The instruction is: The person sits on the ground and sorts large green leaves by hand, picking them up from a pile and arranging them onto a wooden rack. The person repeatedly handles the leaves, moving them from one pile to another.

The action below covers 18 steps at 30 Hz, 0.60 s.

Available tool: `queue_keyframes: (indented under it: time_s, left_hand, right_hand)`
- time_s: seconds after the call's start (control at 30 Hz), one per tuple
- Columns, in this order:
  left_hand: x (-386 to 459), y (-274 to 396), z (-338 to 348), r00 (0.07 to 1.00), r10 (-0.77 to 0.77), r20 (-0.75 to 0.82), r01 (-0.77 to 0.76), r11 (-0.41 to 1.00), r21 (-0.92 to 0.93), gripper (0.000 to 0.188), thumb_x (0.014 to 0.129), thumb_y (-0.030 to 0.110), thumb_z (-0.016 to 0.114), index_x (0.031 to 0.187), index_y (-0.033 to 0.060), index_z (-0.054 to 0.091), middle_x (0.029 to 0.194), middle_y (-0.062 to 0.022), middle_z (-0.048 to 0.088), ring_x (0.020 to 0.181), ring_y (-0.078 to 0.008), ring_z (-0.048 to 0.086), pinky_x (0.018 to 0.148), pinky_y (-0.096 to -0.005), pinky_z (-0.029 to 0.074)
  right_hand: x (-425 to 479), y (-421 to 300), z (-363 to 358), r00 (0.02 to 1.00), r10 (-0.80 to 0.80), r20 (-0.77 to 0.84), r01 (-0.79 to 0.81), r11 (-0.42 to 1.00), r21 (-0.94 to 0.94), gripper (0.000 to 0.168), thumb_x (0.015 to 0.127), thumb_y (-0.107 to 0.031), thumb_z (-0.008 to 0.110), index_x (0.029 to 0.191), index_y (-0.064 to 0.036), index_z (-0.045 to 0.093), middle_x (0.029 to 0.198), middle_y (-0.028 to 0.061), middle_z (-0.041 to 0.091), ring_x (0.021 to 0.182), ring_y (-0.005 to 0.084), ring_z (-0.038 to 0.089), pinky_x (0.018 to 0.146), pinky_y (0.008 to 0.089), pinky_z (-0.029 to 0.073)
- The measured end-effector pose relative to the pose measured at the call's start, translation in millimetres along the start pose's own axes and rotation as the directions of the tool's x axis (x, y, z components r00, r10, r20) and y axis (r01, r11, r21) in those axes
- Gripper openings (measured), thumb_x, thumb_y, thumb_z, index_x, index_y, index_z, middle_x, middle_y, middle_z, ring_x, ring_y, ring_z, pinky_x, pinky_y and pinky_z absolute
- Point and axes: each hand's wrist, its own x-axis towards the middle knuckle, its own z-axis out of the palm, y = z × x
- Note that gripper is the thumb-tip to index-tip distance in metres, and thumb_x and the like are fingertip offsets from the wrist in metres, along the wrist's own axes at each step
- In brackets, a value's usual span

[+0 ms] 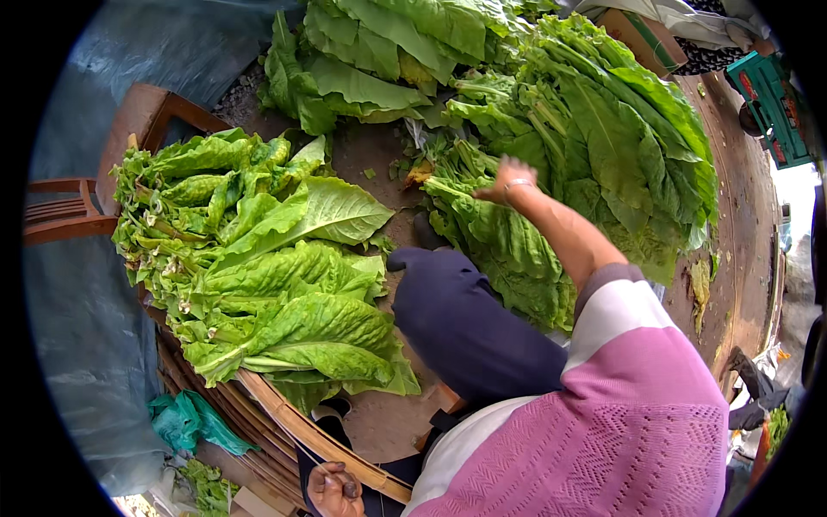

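My right hand (512,181), with a bracelet at the wrist, reaches over a pile of large green leaves (497,239) on the right; its fingers are spread and blurred, and whether it touches the stems there I cannot tell. At the bottom my left hand (334,490) has curled fingers with a thin string (303,452) at them, beside the end of a split bamboo pole (323,446). Broad green leaves (310,329) lie layered along the pole's far part, their stem ends towards the left.
Larger leaf heaps (594,129) stand at the top and right. A wooden chair (139,123) is at the left. More bamboo poles (213,404) and a green plastic bag (187,420) lie at lower left. A teal crate (769,110) and part of another person (704,32) show at upper right.
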Motion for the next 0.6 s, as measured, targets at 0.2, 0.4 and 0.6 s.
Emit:
queue_keyframes:
  time_s: [0.2,0.4,0.6]
  left_hand:
    - [31.3,-15.8,33.0,0.997,-0.057,-0.048,0.067,0.97,0.233,0.014,0.094,0.014,0.045,0.097,0.0021,0.051,0.062,-0.0039,0.045,0.051,-0.0111,0.044,0.04,-0.0224,0.033]
    - [36.2,-30.4,3.5,0.993,-0.092,0.07,0.096,0.994,-0.06,0.019,0.096,0.021,0.038,0.093,0.0065,0.05,0.066,-0.0088,0.047,0.05,-0.0181,0.045,0.038,-0.0285,0.037]
    - [32.2,-38.1,0.8,0.986,-0.117,-0.122,0.138,0.974,0.178,0.016,0.094,0.018,0.036,0.093,0.0089,0.049,0.067,-0.0074,0.047,0.051,-0.0184,0.046,0.039,-0.0276,0.037]
  right_hand:
    - [-22.9,41.4,93.7,0.992,-0.024,0.128,0.0,0.983,0.181,0.135,0.047,-0.078,0.066,0.144,-0.002,0.009,0.147,0.0214,0.02,0.132,0.0354,0.028,0.105,0.0441,0.03]
    - [5.6,90.9,59.7,0.975,-0.109,0.196,0.053,0.962,0.269,0.131,0.047,-0.073,0.071,0.142,-0.002,0.017,0.145,0.021,0.024,0.134,0.0303,0.026,0.107,0.0435,0.027]
    - [-36.4,56.0,103.7,0.977,-0.092,0.193,-0.007,0.889,0.458,0.123,0.048,-0.062,0.078,0.138,0.003,0.024,0.137,0.0233,0.037,0.127,0.0327,0.038,0.103,0.0375,0.034]
